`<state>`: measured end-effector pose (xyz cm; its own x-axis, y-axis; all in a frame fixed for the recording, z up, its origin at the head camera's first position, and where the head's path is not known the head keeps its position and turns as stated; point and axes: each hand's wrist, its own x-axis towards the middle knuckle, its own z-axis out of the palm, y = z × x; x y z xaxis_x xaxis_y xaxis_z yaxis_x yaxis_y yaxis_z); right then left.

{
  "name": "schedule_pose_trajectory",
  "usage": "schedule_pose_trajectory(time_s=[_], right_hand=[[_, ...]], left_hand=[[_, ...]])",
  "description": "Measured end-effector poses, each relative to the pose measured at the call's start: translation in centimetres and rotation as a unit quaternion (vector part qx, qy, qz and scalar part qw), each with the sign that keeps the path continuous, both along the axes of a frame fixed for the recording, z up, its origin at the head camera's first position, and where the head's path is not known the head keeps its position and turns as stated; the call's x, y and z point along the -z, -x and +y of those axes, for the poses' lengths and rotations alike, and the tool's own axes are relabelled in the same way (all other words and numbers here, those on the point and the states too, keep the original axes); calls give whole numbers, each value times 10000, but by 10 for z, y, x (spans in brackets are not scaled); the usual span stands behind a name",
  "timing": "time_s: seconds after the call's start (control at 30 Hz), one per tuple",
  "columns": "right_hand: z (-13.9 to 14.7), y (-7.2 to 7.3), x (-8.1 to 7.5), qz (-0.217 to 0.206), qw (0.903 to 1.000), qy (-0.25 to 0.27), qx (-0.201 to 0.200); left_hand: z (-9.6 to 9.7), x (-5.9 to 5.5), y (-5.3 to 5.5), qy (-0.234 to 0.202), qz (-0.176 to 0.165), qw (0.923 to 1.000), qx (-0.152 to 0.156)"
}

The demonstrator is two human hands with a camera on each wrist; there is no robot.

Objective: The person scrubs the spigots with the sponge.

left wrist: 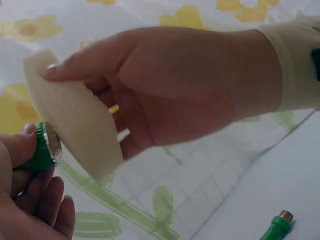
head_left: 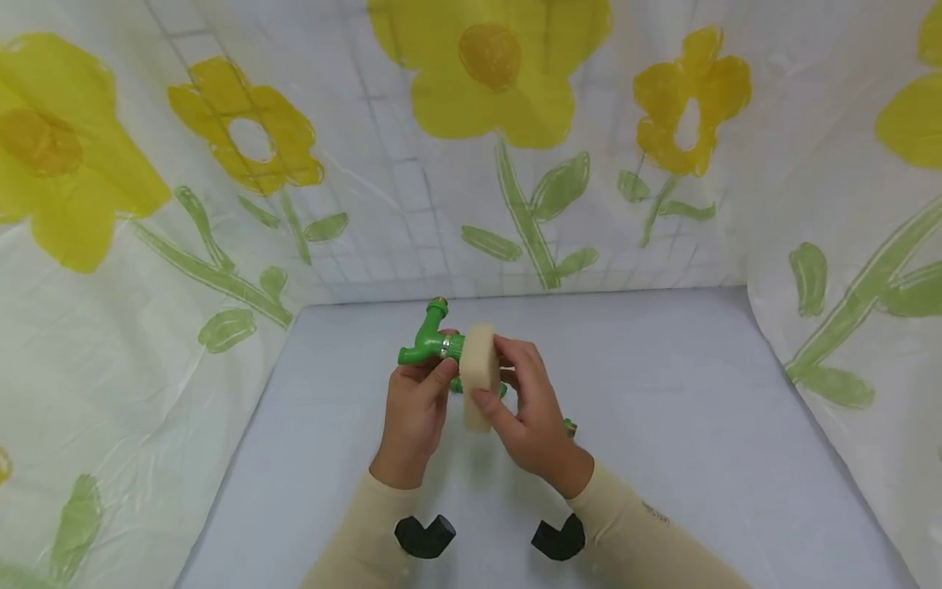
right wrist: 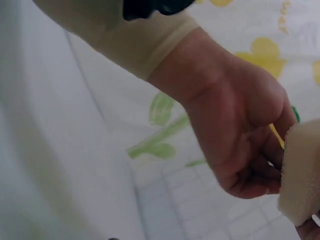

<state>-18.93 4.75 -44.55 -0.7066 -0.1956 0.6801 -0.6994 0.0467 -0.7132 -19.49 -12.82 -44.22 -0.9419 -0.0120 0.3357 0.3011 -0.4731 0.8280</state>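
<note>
My left hand (head_left: pixel 418 409) holds a green tap (head_left: pixel 427 347) by its ribbed body, thumb in front, with its spout out to the left. In my right hand (head_left: pixel 533 409) a thick cream sponge (head_left: pixel 478 364) is gripped between thumb and fingers. The sponge stands on edge, right at the tap's ribbed end. From the left wrist view, the tap's metal-rimmed end (left wrist: pixel 52 142) faces the broad side of the sponge (left wrist: pixel 75 120). The right wrist view shows my left hand (right wrist: pixel 230 120) behind the sponge (right wrist: pixel 302 170), which hides most of the tap.
More green tap parts lie on the pale table (head_left: pixel 662 393), partly hidden behind my hands; one brass-threaded end (head_left: pixel 570 428) shows beside my right wrist. A white sheet (head_left: pixel 412 196) printed with yellow flowers hangs around the table's back and sides.
</note>
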Motion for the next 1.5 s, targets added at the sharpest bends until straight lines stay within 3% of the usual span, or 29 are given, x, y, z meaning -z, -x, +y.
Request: schedule_pose_trajectory(time_s=[0.1, 0.23, 0.37, 0.47, 0.6, 0.7, 0.77, 0.87, 0.93, 1.0, 1.1, 1.17, 1.27, 1.33, 1.37, 1.5], right_hand=[[5, 8, -7, 206, 9995, 130, 198], [10, 17, -4, -116, 9989, 324, 310], [5, 9, 8, -289, 9995, 59, 136], [3, 7, 7, -56, 9999, -104, 46], [8, 20, -1, -71, 9996, 229, 122], [15, 29, -3, -357, 9971, 642, 219], [21, 32, -2, -482, 9955, 771, 277], [29, 32, -2, -521, 9951, 803, 261], [34, 32, -2, -524, 9953, 773, 262], [38, 32, 0, -564, 9944, 849, 281], [43, 32, 0, -643, 9932, 917, 332], [45, 32, 0, -698, 9927, 930, 308], [44, 32, 0, -744, 9931, 878, 202], [42, 31, -1, -760, 9933, 857, 152], [42, 31, -1, -760, 9934, 850, 140], [39, 30, -2, -777, 9937, 803, 99]], left_hand=[[-1, 6, -2, 338, -62, 9991, 246], [-3, 12, -3, 415, -4, 9976, 563], [-8, 9, -1, 228, -104, 9994, 237], [-13, 8, 1, 618, -212, 9979, 16], [-24, 10, -1, 1343, 13, 9899, 449], [-35, 9, -4, 1500, 307, 9852, 777], [-47, 6, -5, 1513, 430, 9857, 612], [-75, 7, -3, 1830, 458, 9816, -306], [-98, 12, -2, 2286, 437, 9656, -1163], [-121, 19, -1, 2895, 384, 9367, -1929], [-147, 38, 2, 3747, 225, 8901, -2586], [-161, 54, 3, 4328, -61, 8592, -2727], [-178, 80, 3, 5146, -581, 8129, -2665], [-186, 94, 2, 5545, -786, 7886, -2538], [-190, 100, 2, 5693, -829, 7794, -2482], [-199, 117, -2, 5947, -906, 7615, -2412]])
